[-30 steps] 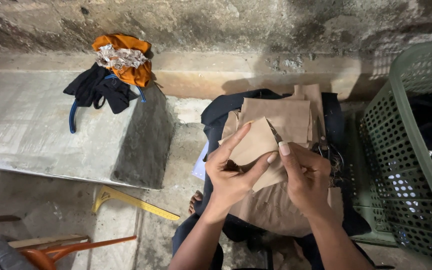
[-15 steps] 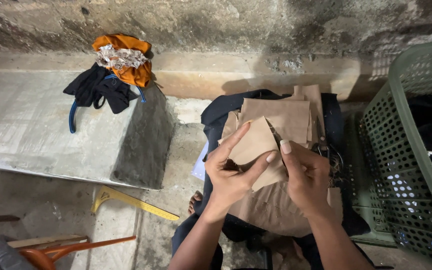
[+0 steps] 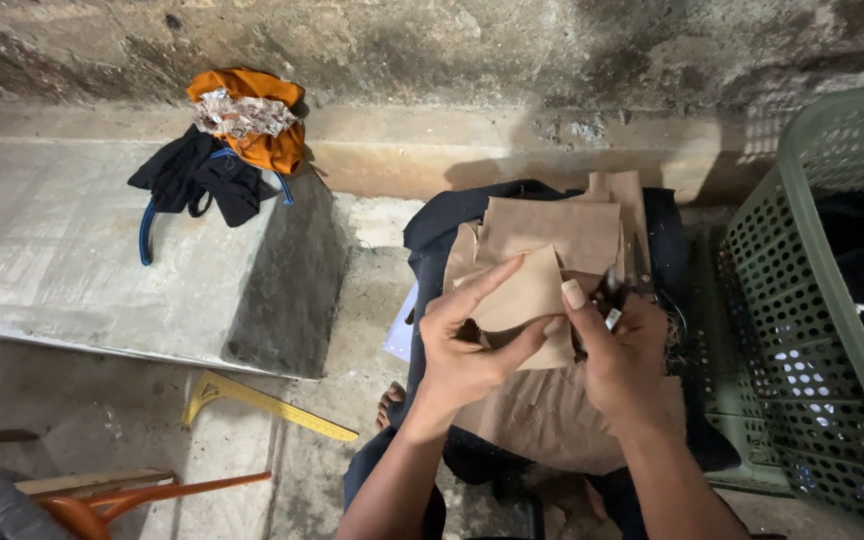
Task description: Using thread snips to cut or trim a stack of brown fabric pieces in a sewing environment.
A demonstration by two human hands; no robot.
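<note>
we're looking straight down at our lap here, and our left hand (image 3: 467,350) has a small piece of brown paper (image 3: 522,300) pinched up off the pile, thumb underneath and fingers curled behind it, index finger stretched out along the top edge, probably to keep the piece flat and taut. our right hand (image 3: 622,365) is closed round something small and dark right against the paper's right edge, thumb sticking up; it looks like scissors or some cutting tool but the fist covers most of it so we can't say for sure. the held piece sits just above a bigger stack of brown paper sheets (image 3: 562,230) spread over dark cloth (image 3: 442,225) on our knees, which works as a handy tray so nothing drops to the floor. a green plastic basket (image 3: 802,260) stands just beside our right side, cut off by the frame edge, and whatever's inside is mostly shadow plus a bit of white. off to the left a concrete step (image 3: 82,270) carries a heap of black and orange clothes (image 3: 227,140), well apart from us. on the floor there's a yellow ruler (image 3: 262,402) and an orange thing (image 3: 132,500) at the bottom corner, too cropped to identify. a toe peeks out below the cloth.
</note>
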